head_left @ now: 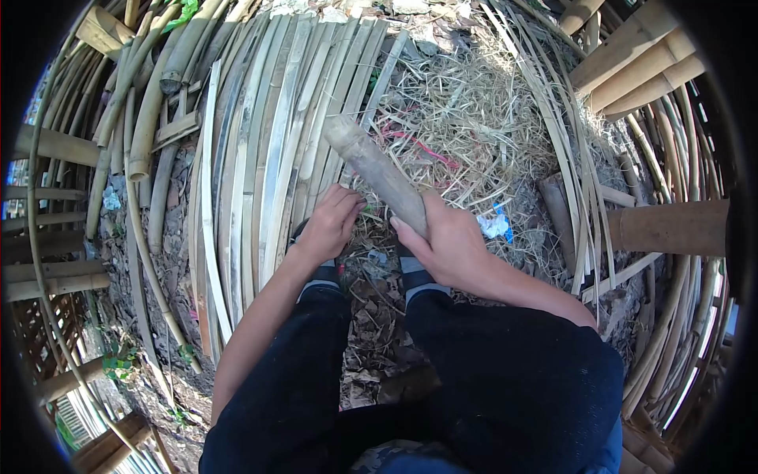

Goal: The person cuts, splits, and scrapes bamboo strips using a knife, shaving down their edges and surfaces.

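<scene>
Clasping the near end of a thick stick [377, 167], tilted in front of split bamboo strips [272, 134] and loose straw [474, 118], the right grip [456, 241] wraps round it, while what the curled left grip [325, 225] pinches, I cannot tell.

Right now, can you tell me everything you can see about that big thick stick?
The thick stick is pale grey-brown, roughly round and fairly straight, and looks like wood or bamboo. Its far end is blunt and lighter. The person's right grip is wrapped around the near end, hiding part of it. In the picture it slants up and left, its far end overlapping the long strips; I can't tell whether it touches them.
</scene>
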Available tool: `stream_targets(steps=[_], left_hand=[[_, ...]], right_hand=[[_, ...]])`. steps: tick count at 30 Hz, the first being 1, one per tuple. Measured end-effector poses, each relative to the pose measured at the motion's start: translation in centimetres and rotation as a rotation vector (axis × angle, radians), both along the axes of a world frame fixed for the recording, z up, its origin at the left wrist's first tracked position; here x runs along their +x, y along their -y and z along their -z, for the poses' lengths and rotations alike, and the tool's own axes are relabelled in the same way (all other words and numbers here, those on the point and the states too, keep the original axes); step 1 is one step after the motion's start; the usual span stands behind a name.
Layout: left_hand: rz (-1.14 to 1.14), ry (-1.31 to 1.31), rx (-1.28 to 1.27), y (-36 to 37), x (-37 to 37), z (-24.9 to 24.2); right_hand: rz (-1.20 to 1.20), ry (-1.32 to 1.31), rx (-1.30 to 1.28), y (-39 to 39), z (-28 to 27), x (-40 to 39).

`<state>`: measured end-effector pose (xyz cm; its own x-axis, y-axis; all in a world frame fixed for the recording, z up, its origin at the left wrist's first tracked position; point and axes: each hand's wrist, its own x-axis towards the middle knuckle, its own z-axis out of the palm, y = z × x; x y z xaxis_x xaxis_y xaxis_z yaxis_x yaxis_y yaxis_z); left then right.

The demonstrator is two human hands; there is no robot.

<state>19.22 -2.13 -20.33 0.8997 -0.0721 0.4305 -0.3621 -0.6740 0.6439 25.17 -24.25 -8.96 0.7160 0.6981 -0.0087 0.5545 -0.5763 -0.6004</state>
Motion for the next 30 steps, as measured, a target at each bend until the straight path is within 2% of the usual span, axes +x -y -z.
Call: stream_targets(steps=[1, 2, 4, 5, 6, 8, 9, 10, 13, 14, 16, 17, 18, 20, 24, 30], left_hand=[[0.021, -0.011, -0.002, 0.0, -0.1, 0.0], [0.025, -0.008, 0.001, -0.1, 0.1, -0.1], [0.007, -0.046, 0.007, 0.0, -0.1, 0.0], [0.005, -0.045, 0.005, 0.2, -0.2, 0.1], [-0.014, 0.001, 0.017, 0.4, 0.0, 0.0], [-0.033, 0.063, 0.037, 0.2, 0.8, -0.3], [-0.008, 0.022, 0.047, 0.1, 0.6, -0.1], [0.008, -0.029, 0.051, 0.2, 0.1, 0.1], [0.031, -0.062, 0.052, 0.1, 0.2, 0.1], [0.028, -0.062, 0.06, 0.1, 0.3, -0.1], [-0.005, 0.034, 0.083, 0.6, 0.4, 0.1], [-0.04, 0.124, 0.11, 0.6, 0.9, 0.1], [-0.039, 0.126, 0.113, 0.4, 1.1, 0.1], [0.022, -0.065, 0.053, 0.3, 0.3, 0.6], [-0.071, -0.12, -0.004, -0.1, 0.1, 0.1], [-0.195, -0.247, 0.03, -1.5, 0.4, -0.1]], right_hand=[[0.062, -0.019, 0.124, -0.1, -1.2, 0.1], [0.067, -0.016, 0.128, -0.1, -2.0, 0.2], [0.085, 0.011, 0.604, 0.0, -2.8, 0.1], [0.025, 0.175, 0.654, 0.4, -0.7, 0.4], [0.024, 0.181, 0.655, 0.5, 1.2, 0.1], [-0.043, -0.112, -0.16, 0.5, 3.6, -0.3], [-0.05, 0.005, -0.123, 0.7, 3.1, -0.3], [-0.056, -0.01, -0.128, 0.6, 1.7, -0.3], [0.136, -0.065, 0.533, 0.2, -3.5, 0.1], [0.136, -0.06, 0.532, 0.3, -2.6, -0.2], [0.015, 0.17, 0.243, 0.4, 1.3, -0.6], [-0.078, -0.063, -0.183, 0.3, 2.6, -0.3], [-0.077, -0.061, -0.18, 0.2, 2.6, -0.4], [0.03, -0.123, -0.01, 0.4, 2.1, -1.3], [0.076, -0.1, 0.161, 0.9, 1.0, -0.4], [0.068, -0.125, 0.106, 1.3, 1.8, 0.4]])
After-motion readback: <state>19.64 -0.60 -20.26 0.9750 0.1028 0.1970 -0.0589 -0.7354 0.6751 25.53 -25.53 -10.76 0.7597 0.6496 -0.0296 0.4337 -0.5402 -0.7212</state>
